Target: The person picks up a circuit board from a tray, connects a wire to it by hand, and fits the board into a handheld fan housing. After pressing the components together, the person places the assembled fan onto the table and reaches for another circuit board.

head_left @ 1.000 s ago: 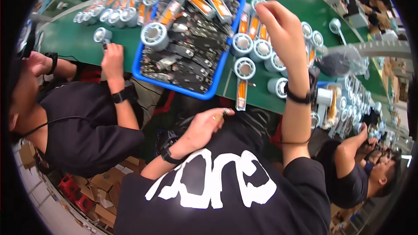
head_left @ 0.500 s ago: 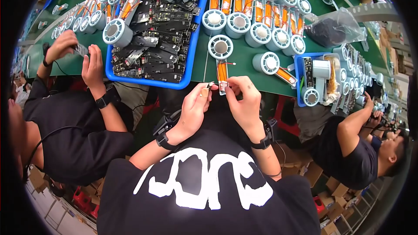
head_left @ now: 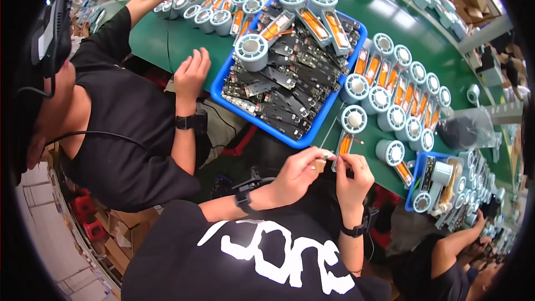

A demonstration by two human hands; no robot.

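A handheld fan (head_left: 354,119) with a pale-blue round head and an open handle lies at the table's near edge, its handle toward me. An orange-wrapped battery (head_left: 345,144) and thin wires sit in that handle. My right hand (head_left: 355,179) pinches the handle's lower end between thumb and fingers. Close beside it, my left hand (head_left: 301,177) is closed around a small silvery piece, too small to name; a tan cover shows on one finger. Fingertips of both hands nearly meet at the handle end, which they partly hide.
A blue bin (head_left: 304,142) of dark circuit boards, several fans lying on top, stands left of my hands. Rows of fans (head_left: 392,116) stretch to the right, near a smaller blue tray (head_left: 411,200) and a clear bag (head_left: 467,128). A co-worker (head_left: 128,134) sits close at left.
My view has turned left, so the scene sits farther right in the picture. My hands stay at the fan's handle end. The left co-worker's hands have parted, one arm reaching far across the table.
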